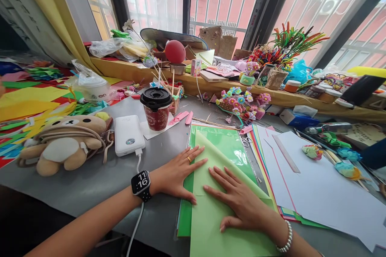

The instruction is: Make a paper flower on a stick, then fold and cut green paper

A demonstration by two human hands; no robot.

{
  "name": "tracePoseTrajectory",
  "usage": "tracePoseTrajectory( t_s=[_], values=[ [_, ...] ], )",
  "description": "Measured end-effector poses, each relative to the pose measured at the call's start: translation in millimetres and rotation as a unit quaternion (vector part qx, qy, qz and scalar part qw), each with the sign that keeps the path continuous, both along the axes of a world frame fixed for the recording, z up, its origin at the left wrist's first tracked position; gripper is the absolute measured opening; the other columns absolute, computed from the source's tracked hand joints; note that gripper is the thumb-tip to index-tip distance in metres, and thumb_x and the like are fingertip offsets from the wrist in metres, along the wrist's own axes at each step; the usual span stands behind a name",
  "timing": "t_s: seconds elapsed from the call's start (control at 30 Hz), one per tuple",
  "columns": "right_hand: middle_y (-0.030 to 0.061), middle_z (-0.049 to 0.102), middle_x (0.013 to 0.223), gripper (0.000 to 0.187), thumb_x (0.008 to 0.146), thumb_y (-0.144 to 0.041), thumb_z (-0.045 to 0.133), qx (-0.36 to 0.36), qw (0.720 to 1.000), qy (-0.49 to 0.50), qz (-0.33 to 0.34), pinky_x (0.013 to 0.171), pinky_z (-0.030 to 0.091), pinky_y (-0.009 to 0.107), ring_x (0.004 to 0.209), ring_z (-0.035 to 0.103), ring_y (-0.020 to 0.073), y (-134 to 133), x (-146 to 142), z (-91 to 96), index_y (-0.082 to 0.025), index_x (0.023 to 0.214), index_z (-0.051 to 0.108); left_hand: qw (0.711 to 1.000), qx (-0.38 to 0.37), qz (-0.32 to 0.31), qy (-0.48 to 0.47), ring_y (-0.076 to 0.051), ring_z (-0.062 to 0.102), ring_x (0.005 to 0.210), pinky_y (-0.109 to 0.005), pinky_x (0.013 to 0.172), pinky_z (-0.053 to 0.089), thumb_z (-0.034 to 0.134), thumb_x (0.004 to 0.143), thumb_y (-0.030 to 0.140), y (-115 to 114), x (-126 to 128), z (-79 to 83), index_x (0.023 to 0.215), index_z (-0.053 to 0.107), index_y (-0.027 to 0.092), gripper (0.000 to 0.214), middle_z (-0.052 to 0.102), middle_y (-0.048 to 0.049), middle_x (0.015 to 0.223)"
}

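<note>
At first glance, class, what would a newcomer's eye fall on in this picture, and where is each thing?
Front and centre, the left hand and right hand lie flat on a light green sheet on the grey table. To the left lies a brown teddy bear, and a red cup with a black lid stands behind the hands. At the back, a red ball sits on the cluttered window ledge.

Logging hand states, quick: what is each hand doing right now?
Left hand: open, flat, pressing the light green paper.
Right hand: open, flat on the same paper, holding nothing.
</note>
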State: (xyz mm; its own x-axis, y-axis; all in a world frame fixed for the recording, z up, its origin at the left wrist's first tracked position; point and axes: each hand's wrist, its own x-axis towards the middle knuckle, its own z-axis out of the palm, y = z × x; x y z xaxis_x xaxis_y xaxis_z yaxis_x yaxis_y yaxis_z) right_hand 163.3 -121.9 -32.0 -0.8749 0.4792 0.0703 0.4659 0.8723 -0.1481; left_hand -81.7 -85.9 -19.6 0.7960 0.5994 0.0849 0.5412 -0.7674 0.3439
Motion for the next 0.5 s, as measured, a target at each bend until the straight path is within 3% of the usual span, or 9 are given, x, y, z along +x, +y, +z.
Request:
tracePoseTrajectory(
  t_s=[0.5],
  values=[
    [0.0062, -0.002, 0.142, 0.077, 0.070, -0.066, 0.036, -0.002, 1.000, 0.000, -0.001, 0.102, 0.011, 0.049, 0.128, 0.004, 0.0284, 0.2, 0.6, -0.6, -0.028, 0.133, 0.016, 1.000, 0.004, -0.012, 0.018, -0.032, 0.003, 0.127, -0.046, 0.103, 0.003, 0.053, 0.053, 0.069, 0.9, -1.5, 1.4, 0.134, 0.013, 0.023, 0.101, 0.000, -0.0092, 0.142]
  ],
)
